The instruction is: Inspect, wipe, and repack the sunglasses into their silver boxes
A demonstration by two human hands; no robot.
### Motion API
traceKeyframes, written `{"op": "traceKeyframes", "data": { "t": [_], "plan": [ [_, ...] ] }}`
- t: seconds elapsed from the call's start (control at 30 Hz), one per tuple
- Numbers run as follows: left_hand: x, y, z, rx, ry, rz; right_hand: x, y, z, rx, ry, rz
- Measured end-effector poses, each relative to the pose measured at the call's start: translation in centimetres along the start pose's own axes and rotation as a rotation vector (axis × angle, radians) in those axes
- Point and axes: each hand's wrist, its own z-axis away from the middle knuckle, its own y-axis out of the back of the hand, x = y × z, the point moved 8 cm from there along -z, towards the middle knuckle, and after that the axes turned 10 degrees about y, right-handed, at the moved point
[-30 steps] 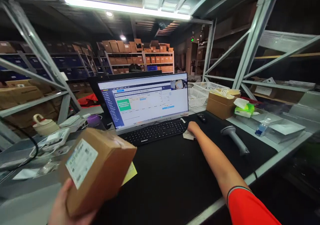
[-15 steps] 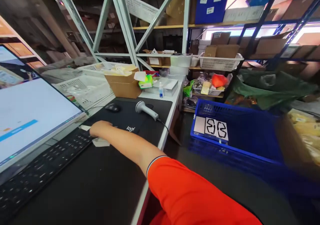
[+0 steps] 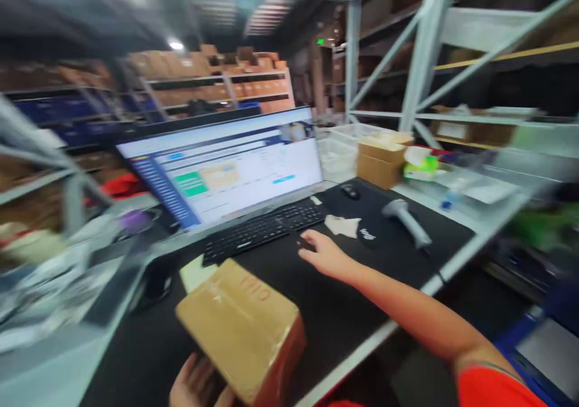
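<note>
My left hand (image 3: 195, 384) holds a taped brown cardboard box (image 3: 242, 328) from below, low over the front of the black desk mat (image 3: 316, 310). My right hand (image 3: 323, 255) reaches out over the mat with fingers spread, just in front of the black keyboard (image 3: 262, 231). A crumpled white paper (image 3: 342, 225) lies a little beyond the right hand, apart from it. The monitor (image 3: 221, 169) behind the keyboard shows a web page. The picture is blurred by motion.
A grey barcode scanner (image 3: 404, 220) and a black mouse (image 3: 350, 190) lie on the mat's right side. An open brown carton (image 3: 380, 163) and white baskets (image 3: 337, 151) stand behind them. Metal shelving (image 3: 425, 51) with boxes surrounds the desk.
The view swung back left from the blue crate to the desk. My right hand lifted off the white paper and drew back toward me. The box in my left hand is in view again.
</note>
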Motion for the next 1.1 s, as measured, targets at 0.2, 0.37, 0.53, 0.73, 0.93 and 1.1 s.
{"op": "traceKeyframes", "data": {
  "t": [0.2,0.37,0.53,0.73,0.93,1.1],
  "plan": [
    [0.6,5.0,-1.1,0.055,-0.157,-0.193,-1.8,-5.4,7.3,-0.235,-0.061,-0.397],
    [-1.6,5.1,-5.6,-0.162,-0.063,0.055,-3.8,-8.1,10.1,-0.318,-0.128,-0.743],
    [-0.8,3.2,-4.2,0.020,-0.031,0.122,-2.1,-6.6,6.9,-0.264,-0.162,-0.666],
    [1.6,3.2,-0.6,0.277,-0.031,-0.156,-1.3,-1.4,1.1,-0.237,-0.135,-0.325],
    [6.3,4.1,1.5,0.535,-0.452,-0.462,-6.6,-1.3,-2.2,-0.240,0.068,0.006],
    [7.3,3.4,2.7,0.530,-0.581,-0.447,-13.4,-8.4,-3.0,-0.536,0.389,0.503]
  ]
}}
